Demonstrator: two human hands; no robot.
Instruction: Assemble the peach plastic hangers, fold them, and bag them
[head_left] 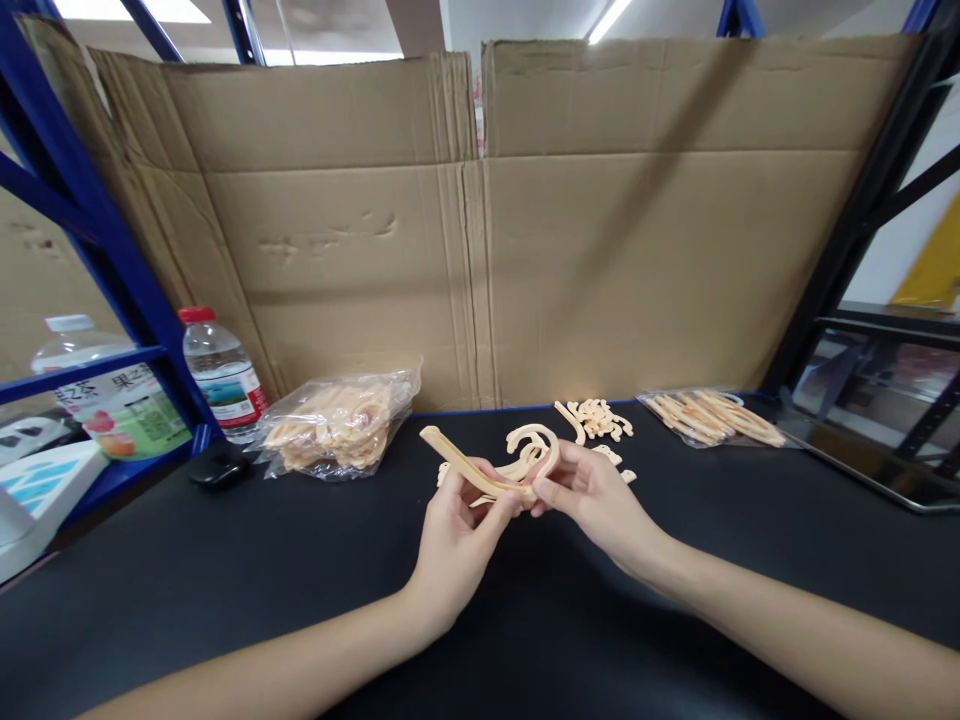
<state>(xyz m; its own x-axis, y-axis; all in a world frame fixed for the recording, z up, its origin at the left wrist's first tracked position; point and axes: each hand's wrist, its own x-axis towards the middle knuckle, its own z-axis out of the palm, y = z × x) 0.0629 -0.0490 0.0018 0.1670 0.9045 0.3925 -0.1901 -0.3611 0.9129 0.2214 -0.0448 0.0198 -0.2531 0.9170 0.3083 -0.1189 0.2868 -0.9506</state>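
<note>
Between both hands, above the black table (315, 580), is a pale, wood-coloured hook-shaped piece (461, 460) with a straight arm to the left and a curl to the right. My left hand (465, 525) pinches the lower part of its straight arm. At the base of the curl, my right hand (585, 490) has its thumb and fingers closed on the same piece. Behind the hands lie more pale curved pieces (517, 468), partly hidden by them. Further back is a small pile of short pale pieces (598, 417).
A clear bag of pale pieces (337, 425) lies at the back left, beside a black mouse (219, 467) and a red-capped bottle (225, 380). Another bag of long strips (712, 415) is at the back right. A cardboard wall (637, 250) closes off the back.
</note>
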